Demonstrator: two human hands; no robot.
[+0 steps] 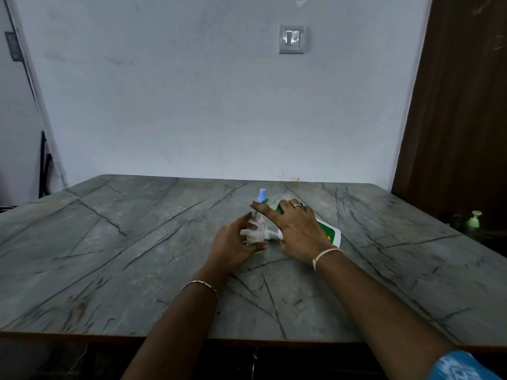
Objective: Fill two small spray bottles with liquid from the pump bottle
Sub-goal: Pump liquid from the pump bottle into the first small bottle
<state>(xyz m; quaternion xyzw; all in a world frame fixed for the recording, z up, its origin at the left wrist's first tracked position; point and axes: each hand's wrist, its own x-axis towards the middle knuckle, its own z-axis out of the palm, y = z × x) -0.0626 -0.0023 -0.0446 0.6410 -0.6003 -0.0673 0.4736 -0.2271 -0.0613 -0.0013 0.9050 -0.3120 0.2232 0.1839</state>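
Note:
My left hand point(233, 244) grips a small clear spray bottle point(255, 224) that stands upright on the table point(137, 242), its neck uncapped. My right hand point(295, 229) lies over a white pump bottle with a green label point(330, 233), which is tipped on its side. The fingers curl around its upper part and the index finger points left. The bottle's white pump spout point(270, 236) sits low beside the clear bottle. Just behind my hands stands a second small bottle with a light blue spray cap point(262, 195), partly hidden.
The grey marble-patterned table reaches to a pale wall with a switch plate point(292, 39). A green pump dispenser point(474, 219) stands on a dark surface beyond the table's right edge. A brown door or panel point(461, 105) fills the right side.

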